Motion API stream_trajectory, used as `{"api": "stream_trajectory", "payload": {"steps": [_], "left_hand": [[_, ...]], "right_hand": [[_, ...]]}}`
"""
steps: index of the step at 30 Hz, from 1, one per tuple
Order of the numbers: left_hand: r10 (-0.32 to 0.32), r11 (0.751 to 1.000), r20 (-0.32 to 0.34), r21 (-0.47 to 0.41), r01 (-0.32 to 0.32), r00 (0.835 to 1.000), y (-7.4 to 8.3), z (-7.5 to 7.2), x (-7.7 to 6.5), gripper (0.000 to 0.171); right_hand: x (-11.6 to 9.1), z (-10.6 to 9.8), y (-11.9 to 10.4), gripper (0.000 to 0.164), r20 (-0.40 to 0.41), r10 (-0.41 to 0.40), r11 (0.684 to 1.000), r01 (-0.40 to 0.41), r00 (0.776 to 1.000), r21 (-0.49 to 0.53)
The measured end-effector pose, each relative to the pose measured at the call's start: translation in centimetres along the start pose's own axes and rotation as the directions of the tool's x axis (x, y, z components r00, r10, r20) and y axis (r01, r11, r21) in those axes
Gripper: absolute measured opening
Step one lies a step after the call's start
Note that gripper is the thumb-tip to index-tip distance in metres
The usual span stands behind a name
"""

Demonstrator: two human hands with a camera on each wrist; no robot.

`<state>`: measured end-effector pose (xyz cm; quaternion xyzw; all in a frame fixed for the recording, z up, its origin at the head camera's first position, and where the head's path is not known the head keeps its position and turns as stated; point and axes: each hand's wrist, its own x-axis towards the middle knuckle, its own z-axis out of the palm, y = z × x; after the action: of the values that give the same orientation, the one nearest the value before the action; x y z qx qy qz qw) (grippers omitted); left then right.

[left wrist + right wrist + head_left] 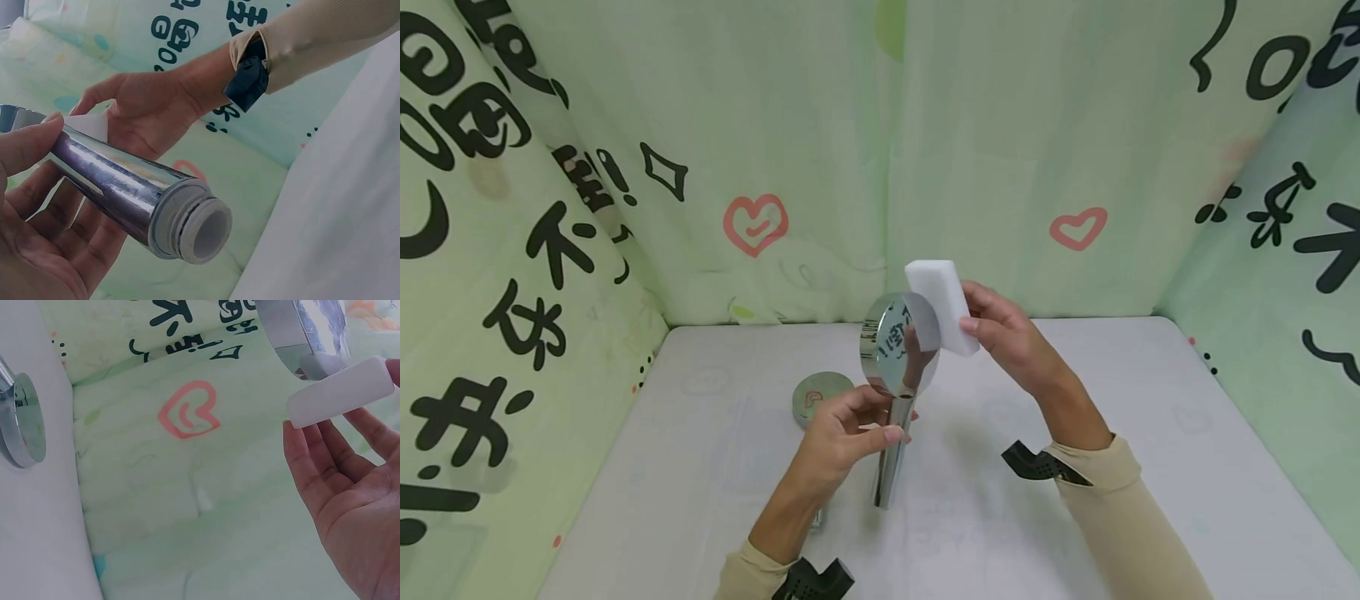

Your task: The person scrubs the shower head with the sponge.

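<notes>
My left hand (838,437) grips the handle of a chrome handheld shower head (887,342), which is tilted with its round head up. In the left wrist view, the handle (112,178) ends in a pale threaded connector (209,231). A white sponge block (942,304) is pinched between the thumb and fingers of my right hand (1011,342). The sponge meets the rim of the round head in view; whether it presses on the far side is hard to tell. From the right wrist, the sponge (340,392) overlaps the shower head's lower edge (303,340).
Behind my left hand, a second chrome shower head (822,393) lies on the white table (700,483), its handle mostly hidden. Green curtains (820,150) with black writing and red hearts enclose the table at the back and both sides.
</notes>
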<state>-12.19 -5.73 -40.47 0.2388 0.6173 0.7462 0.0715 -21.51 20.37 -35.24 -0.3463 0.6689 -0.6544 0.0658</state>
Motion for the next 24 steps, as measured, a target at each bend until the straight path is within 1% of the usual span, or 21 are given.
{"api": "stream_trajectory", "payload": {"steps": [4, 9, 15, 20, 24], "left_hand": [[-0.026, 1.000, 0.011, 0.005, 0.026, 1.000, 0.1, 0.1, 0.0, 0.032], [-0.056, 0.997, 0.014, 0.057, 0.056, 0.998, -0.1, 0.1, 0.0, 0.029], [-0.064, 0.993, 0.029, 0.103, 0.060, 0.998, -0.1, 0.0, 0.1, 0.030], [-0.073, 0.991, 0.042, 0.118, 0.067, 0.996, 0.0, 0.0, 0.1, 0.034], [-0.073, 0.990, 0.050, 0.125, 0.066, 0.996, -0.1, 0.0, 0.2, 0.033]], "right_hand": [[0.3, -0.4, -0.5, 0.048, 0.011, -0.010, 1.000, 0.010, 1.000, -0.018], [0.8, -1.0, -0.8, 0.047, 0.047, -0.022, 0.999, 0.023, 0.999, -0.025], [1.1, -1.5, -1.4, 0.050, 0.073, -0.030, 0.998, 0.033, 0.997, -0.045], [1.3, -1.5, -1.8, 0.050, 0.089, -0.059, 0.996, 0.064, 0.994, -0.055], [1.6, -1.4, -2.1, 0.048, 0.108, -0.077, 0.995, 0.083, 0.991, -0.051]]}}
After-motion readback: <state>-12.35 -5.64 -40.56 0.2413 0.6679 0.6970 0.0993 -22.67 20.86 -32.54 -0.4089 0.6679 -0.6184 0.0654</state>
